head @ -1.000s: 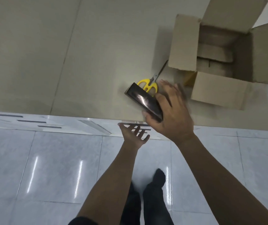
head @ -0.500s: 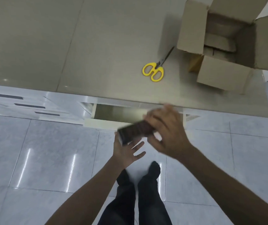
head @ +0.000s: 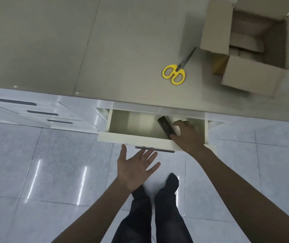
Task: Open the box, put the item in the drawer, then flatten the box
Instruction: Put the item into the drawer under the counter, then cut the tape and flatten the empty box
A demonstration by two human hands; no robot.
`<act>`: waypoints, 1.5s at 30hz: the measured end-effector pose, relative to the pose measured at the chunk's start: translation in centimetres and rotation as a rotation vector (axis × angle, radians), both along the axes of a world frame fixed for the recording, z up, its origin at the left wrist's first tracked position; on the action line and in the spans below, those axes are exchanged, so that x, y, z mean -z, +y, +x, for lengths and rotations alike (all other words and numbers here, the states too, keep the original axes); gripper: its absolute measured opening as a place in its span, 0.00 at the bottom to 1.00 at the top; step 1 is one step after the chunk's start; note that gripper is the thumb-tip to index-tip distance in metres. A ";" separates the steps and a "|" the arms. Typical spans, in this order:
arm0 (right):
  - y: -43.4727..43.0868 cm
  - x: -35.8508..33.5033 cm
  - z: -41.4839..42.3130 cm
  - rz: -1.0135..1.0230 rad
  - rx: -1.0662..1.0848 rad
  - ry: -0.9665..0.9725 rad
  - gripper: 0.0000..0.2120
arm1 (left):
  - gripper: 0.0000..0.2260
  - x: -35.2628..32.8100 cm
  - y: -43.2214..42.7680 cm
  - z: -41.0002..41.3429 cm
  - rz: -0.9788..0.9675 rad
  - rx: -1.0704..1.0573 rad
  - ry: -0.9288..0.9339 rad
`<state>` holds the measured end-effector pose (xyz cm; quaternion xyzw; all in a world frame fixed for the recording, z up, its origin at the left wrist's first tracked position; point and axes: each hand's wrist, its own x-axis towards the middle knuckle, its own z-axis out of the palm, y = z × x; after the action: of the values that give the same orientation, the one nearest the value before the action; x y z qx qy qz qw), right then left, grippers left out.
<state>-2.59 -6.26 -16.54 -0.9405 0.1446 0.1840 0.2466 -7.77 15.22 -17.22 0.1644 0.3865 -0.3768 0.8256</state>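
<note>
- Right hand (head: 188,135) reaches into the pulled-out cream drawer (head: 136,138), thumb and fingers closed around a slim black rectangular item (head: 166,126).
- Left hand (head: 135,166) is spread flat, palm up, holding nothing, just below the drawer front.
- Open brown cardboard box (head: 250,74) and yellow-handled scissors (head: 175,73) sit on the grey tabletop (head: 70,50), well beyond both hands' fingers.

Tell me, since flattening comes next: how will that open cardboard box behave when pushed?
The cardboard box probably slides easily, since the countertop looks smooth and glossy. It seems light: only cardboard inserts show inside. Its raised flaps look thin, so they should fold rather than resist.
</note>
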 end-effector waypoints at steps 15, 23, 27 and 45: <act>2.9 -4.8 -3.7 -0.069 -0.421 -0.604 0.13 | 0.41 -0.3 -5.4 7.2 0.010 -0.119 -0.042; 0.5 -9.2 -5.7 -0.080 -0.369 -0.578 0.13 | 0.37 -4.4 -7.5 8.4 0.087 -0.123 -0.062; -1.3 -13.0 -4.6 -0.085 -0.203 -0.608 0.13 | 0.28 -8.6 -6.9 7.7 0.155 0.142 -0.149; -6.3 -20.4 1.8 -0.261 -0.006 -0.645 0.21 | 0.24 -18.3 -10.7 13.7 1.599 1.149 -1.474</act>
<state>-0.81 -12.56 3.91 -0.9742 0.0789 -0.1420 0.1566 5.92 4.52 1.08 0.9437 -0.1786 -0.1598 0.2278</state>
